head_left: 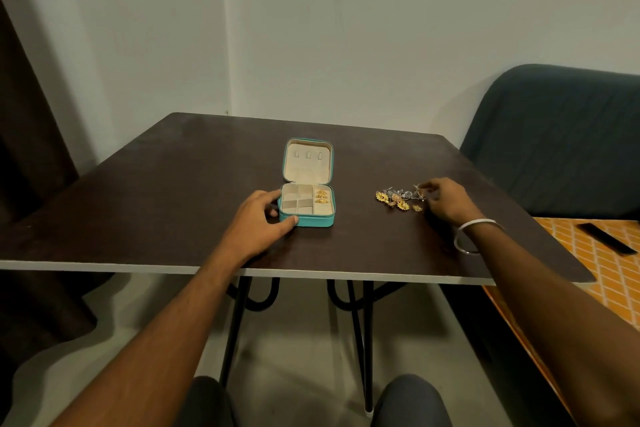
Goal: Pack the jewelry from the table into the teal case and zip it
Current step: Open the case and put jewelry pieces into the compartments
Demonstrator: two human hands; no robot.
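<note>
1. Our dark desk [173, 184] carries the open teal case [307, 205], left hand [258, 224] clasping its corner.
2. Loose jewelry [400, 198] lies right of the case, at our right hand [446, 199]; its fingertips curl there, pinch unclear.

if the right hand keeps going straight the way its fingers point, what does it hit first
Probably the pile of loose jewelry: the right hand points left across the table, fingertips already at the pile's right edge. The teal case lies further along.

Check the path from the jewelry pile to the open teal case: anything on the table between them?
Nothing visible. Bare table lies between the jewelry pile and the teal case, whose lid stands open. The left hand grips the case's far-side corner, the right hand is at the pile.
</note>
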